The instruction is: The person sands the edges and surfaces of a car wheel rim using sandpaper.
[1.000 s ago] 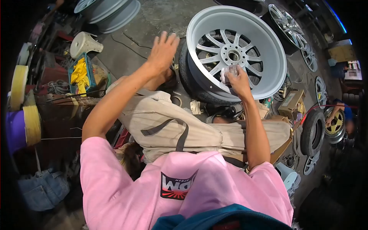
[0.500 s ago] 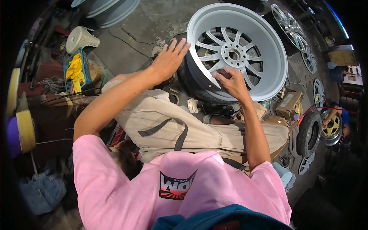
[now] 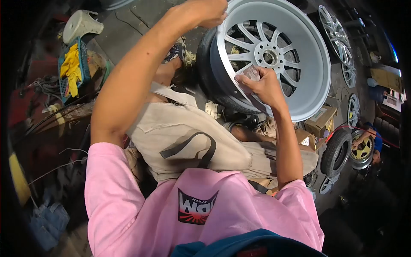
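A large grey alloy wheel rim [image 3: 314, 81] stands tilted in front of me, its spokes and hub facing up, resting on a black tire [image 3: 205, 70]. At the top of the view, my left hand [image 3: 212, 13] is closed at the rim's upper left edge, its fingers curled; the top of the hand is cut off by the frame. My right hand [image 3: 269, 88] pinches a small folded piece of sandpaper [image 3: 251, 73] between thumb and fingers. It is at the rim's near edge, over the lower spokes.
A yellow cloth [image 3: 70, 70] hangs over a blue-green basket [image 3: 82, 64], near a white stool [image 3: 81, 25]. Cardboard boxes [image 3: 321, 120] and another tire [image 3: 336, 153] lie to the right. Beyond, a person [image 3: 371, 139] handles a gold-centred wheel [image 3: 361, 150]. Several wheels stand at upper right.
My left hand has moved up along the rim's edge, from spread fingers to curled ones. My right hand has turned, showing more of the sandpaper. The view has shifted slightly.
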`<act>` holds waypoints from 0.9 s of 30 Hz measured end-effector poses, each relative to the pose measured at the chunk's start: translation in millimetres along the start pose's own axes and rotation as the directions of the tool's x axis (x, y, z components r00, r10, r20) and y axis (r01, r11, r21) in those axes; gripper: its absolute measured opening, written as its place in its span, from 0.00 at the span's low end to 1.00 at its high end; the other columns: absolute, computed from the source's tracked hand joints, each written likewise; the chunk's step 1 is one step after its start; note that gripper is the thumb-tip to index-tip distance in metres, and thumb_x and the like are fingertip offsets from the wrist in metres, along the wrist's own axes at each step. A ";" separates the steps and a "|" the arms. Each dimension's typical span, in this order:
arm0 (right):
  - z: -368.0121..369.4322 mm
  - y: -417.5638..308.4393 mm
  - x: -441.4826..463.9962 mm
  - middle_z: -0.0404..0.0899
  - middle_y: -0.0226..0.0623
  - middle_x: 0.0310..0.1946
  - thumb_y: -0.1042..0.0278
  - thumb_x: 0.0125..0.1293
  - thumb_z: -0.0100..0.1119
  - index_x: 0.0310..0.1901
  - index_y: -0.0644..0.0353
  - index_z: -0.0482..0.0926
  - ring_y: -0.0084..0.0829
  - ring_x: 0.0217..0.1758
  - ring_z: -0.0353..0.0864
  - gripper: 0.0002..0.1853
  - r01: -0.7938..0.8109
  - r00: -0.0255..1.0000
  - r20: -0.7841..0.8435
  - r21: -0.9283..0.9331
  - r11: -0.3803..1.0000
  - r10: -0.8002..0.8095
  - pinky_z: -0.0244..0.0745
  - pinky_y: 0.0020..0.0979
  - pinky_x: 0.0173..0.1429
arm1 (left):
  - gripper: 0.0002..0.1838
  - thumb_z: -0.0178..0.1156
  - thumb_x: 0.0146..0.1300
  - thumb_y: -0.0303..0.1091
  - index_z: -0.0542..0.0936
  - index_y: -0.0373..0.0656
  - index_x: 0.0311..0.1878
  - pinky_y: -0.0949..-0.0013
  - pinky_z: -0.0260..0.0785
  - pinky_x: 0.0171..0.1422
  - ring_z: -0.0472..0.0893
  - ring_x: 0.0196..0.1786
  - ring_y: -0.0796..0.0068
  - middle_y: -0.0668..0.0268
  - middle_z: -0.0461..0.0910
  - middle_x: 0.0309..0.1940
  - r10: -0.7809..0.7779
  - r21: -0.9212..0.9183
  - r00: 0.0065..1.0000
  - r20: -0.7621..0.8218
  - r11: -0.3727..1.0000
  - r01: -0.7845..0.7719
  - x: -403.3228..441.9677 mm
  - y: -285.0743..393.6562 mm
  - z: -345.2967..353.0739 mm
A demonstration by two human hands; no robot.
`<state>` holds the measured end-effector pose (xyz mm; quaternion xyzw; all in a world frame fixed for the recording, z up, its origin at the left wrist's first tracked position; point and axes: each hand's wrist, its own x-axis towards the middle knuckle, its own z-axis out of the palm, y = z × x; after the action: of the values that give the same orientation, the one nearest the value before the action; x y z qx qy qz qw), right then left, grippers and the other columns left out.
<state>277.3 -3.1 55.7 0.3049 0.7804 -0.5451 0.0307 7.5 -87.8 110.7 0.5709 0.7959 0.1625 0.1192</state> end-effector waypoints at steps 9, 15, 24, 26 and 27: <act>0.2 14.9 48.9 0.84 0.34 0.25 0.56 0.62 0.75 0.37 0.71 0.86 0.20 0.29 0.76 0.21 0.161 0.951 -0.240 -0.155 0.975 -0.195 0.75 0.30 0.37 | 0.15 0.57 0.67 0.36 0.87 0.36 0.41 0.48 0.80 0.52 0.87 0.47 0.44 0.43 0.87 0.40 -0.068 0.070 0.996 0.051 0.995 0.065 6.7 2.9 -12.3; -11.1 26.0 15.6 0.87 0.33 0.33 0.60 0.69 0.73 0.43 0.66 0.85 0.19 0.31 0.81 0.15 0.022 0.997 -0.083 0.318 0.948 0.004 0.75 0.25 0.38 | 0.15 0.56 0.69 0.38 0.88 0.38 0.43 0.49 0.80 0.52 0.88 0.46 0.45 0.43 0.87 0.38 -0.097 0.040 0.995 0.038 0.995 0.095 1.4 2.5 -32.4; -6.3 11.5 -8.0 0.77 0.26 0.30 0.60 0.64 0.77 0.40 0.60 0.79 0.19 0.34 0.72 0.16 0.091 0.996 -0.007 -0.053 0.994 -0.091 0.70 0.25 0.41 | 0.16 0.57 0.69 0.38 0.88 0.37 0.45 0.50 0.80 0.53 0.89 0.46 0.46 0.46 0.88 0.38 -0.089 0.004 0.995 0.046 0.996 0.089 5.0 -6.1 -22.8; 1.2 10.3 -8.8 0.74 0.25 0.29 0.63 0.59 0.77 0.38 0.61 0.77 0.19 0.34 0.70 0.17 0.086 0.995 -0.045 -0.029 0.996 -0.087 0.69 0.25 0.40 | 0.16 0.57 0.69 0.38 0.88 0.37 0.46 0.50 0.80 0.53 0.89 0.47 0.47 0.45 0.88 0.39 -0.101 0.021 0.992 0.075 0.995 0.099 6.4 -5.3 -24.1; 3.9 12.0 -7.1 0.74 0.25 0.29 0.63 0.58 0.77 0.38 0.61 0.76 0.19 0.34 0.70 0.17 0.100 0.993 -0.057 -0.016 0.995 -0.100 0.69 0.25 0.40 | 0.16 0.57 0.68 0.38 0.88 0.38 0.47 0.50 0.80 0.54 0.89 0.47 0.47 0.45 0.88 0.41 -0.112 0.040 0.989 0.100 0.993 0.109 6.9 -4.0 -25.0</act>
<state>288.1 -7.0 46.9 0.2809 0.7988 -0.5318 -0.0172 -7.6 -85.5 132.1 0.5353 0.8219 0.1127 0.1588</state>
